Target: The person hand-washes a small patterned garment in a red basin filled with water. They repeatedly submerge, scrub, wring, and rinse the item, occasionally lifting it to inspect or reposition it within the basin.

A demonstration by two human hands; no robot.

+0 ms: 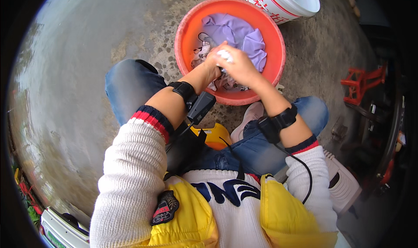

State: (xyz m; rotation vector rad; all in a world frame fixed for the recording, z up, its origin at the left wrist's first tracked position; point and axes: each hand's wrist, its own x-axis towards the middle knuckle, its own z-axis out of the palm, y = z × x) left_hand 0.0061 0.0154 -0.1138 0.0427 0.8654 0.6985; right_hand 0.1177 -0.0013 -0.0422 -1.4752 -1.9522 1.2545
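Note:
Both of my hands are together over a round red plastic basin. My left hand reaches in from the left arm. Partly over it lies my right hand, blurred, with white foam on its back. Dark, patterned wet fabric shows under and between the hands; whether either hand grips it is hidden. A lilac cloth lies along the far and right side of the basin. Pale patterned cloth with a dark strap lies at the basin's left.
A white plastic bucket bearing red writing lies tilted beyond the basin. On the right are a red plastic stool and a beige plastic object. Something yellow stands between my legs. The concrete floor looks wet at left.

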